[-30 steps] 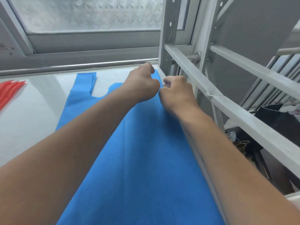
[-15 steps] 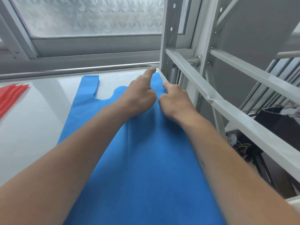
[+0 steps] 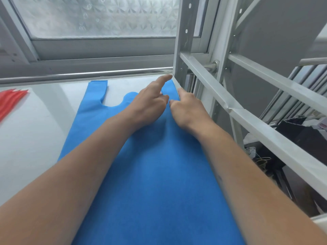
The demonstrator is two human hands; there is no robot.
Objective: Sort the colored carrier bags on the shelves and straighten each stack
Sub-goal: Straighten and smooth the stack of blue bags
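A stack of blue carrier bags (image 3: 155, 174) lies flat on the white shelf (image 3: 31, 138), handles pointing toward the window. My left hand (image 3: 148, 105) rests on the stack's right handle, index finger stretched out toward the shelf's far right corner. My right hand (image 3: 187, 108) presses on the right edge of the same handle, beside the metal post. Both hands lie flat on the fabric and grip nothing. The stack's left handle (image 3: 98, 91) lies free. Red bags (image 3: 10, 101) show at the far left edge.
A grey metal upright (image 3: 182, 41) and a slanted rail (image 3: 247, 119) of the rack bound the shelf on the right. A frosted window (image 3: 99, 16) and a steel bar (image 3: 88, 73) run along the back. Dark boxes (image 3: 300, 138) sit below at right.
Both fists have loosened; my left index finger now stretches toward the far corner. The blue stack has shifted a little nearer, so more of both handles shows.
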